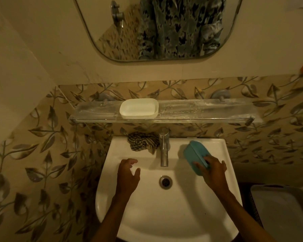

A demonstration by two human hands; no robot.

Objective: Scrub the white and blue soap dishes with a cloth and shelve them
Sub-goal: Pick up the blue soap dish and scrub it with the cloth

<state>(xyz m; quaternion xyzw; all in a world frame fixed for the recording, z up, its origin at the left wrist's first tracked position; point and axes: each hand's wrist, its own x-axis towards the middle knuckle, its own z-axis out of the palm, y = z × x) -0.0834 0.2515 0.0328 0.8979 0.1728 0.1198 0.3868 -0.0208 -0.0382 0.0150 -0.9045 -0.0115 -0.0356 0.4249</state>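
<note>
The white soap dish [138,108] stands on the glass shelf [199,110] above the basin, left of the shelf's middle. My right hand [212,172] grips the near end of the blue soap dish [195,154], which is tilted over the right side of the white sink [147,215]. A striped cloth [143,143] lies crumpled on the sink's back ledge, left of the tap. My left hand [129,175] hovers over the left side of the basin with fingers relaxed, holding nothing, a short way in front of the cloth.
A steel tap [164,147] rises at the middle of the back ledge, with the drain [165,182] below it. A mirror [156,27] hangs over the shelf. A grey plastic basket [285,212] sits at the lower right beside the sink.
</note>
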